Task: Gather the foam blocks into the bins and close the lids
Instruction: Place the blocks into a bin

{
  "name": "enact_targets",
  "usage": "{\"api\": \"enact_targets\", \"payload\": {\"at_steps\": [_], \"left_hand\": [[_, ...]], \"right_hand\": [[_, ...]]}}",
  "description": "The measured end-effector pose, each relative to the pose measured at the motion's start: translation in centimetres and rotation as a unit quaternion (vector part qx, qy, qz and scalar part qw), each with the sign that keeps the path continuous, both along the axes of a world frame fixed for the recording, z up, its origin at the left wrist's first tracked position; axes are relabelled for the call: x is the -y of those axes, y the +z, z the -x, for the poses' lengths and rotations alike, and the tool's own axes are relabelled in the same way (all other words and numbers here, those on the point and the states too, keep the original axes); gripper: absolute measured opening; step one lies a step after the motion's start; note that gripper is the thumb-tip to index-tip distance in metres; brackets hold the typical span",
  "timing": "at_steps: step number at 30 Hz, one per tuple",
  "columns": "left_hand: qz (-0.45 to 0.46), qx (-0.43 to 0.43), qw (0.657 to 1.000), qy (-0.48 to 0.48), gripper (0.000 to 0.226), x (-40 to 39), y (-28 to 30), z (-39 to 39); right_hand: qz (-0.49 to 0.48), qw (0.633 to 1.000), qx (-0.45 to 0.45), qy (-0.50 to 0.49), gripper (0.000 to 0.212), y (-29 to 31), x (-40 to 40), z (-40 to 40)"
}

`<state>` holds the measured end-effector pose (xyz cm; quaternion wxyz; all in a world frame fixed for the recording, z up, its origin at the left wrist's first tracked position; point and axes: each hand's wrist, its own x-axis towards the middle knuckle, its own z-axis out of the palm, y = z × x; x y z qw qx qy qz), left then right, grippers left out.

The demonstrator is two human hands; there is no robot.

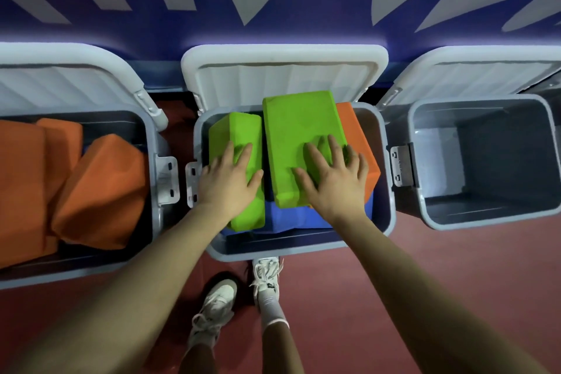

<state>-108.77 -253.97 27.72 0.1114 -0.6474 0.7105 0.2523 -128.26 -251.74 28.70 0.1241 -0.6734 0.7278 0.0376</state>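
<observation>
two bright green rectangular foam blocks sit on top of the load in the middle grey plastic bin [385, 161], at the centre of the view. the smaller green foam block [235, 133] lies toward nine o'clock, and the larger green foam block [299, 130] just beside it toward three o'clock, its far end raised against the bin's back rim. under them show a blue foam piece [291, 217] at six o'clock and an orange foam block [356, 127] wedged along the three o'clock wall.

the left hand [227, 179] lies flat on the smaller block, fingers straight and slightly spread, pressing rather than gripping. the right hand [334, 176] rests the same way on the larger block, fingers splayed, holding nothing.

the white ribbed lid [282, 70] of this bin stands open at twelve o'clock. at nine o'clock the left grey bin [151, 143] holds several orange foam blocks [100, 191], lid up. at three o'clock the right grey bin [425, 161] shows only its bare floor, lid also up. white sneakers [265, 276] stand on the red floor at six o'clock.

the risk, as i judge it: the larger block rides above the rim, so the lid may not close down, or the foam may spring back once the pressure is gone. uneven pushing could also tip it out over the back edge.
</observation>
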Motion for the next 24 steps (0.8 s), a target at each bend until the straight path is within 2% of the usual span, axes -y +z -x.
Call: {"api": "enact_targets", "payload": {"at_steps": [3, 6, 10, 15, 24], "left_hand": [[-0.003, -0.006, 1.000, -0.019, 0.062, -0.6, 1.0, -0.4], [0.012, -0.008, 0.999, -0.036, 0.061, -1.1, 2.0, -0.9], [0.035, -0.030, 0.998, -0.051, 0.059, -1.7, 5.1, -1.8], [0.105, -0.099, 0.986, -0.085, 0.054, -3.0, 12.7, -3.0], [0.154, -0.110, 0.969, -0.160, 0.054, -7.2, 29.6, -2.6]], "right_hand": [[-0.027, 1.000, 0.008, -0.012, 0.067, 1.0, -0.7, -0.8], [-0.055, 0.998, 0.012, -0.031, 0.060, 2.2, -1.4, -1.2], [-0.021, 0.998, 0.037, -0.039, 0.059, 5.2, -2.9, -2.0], [0.035, 0.996, 0.058, -0.061, 0.051, 11.8, -5.5, -3.2], [0.141, 0.966, 0.135, -0.168, 0.049, 26.0, -14.4, -3.8]]}}
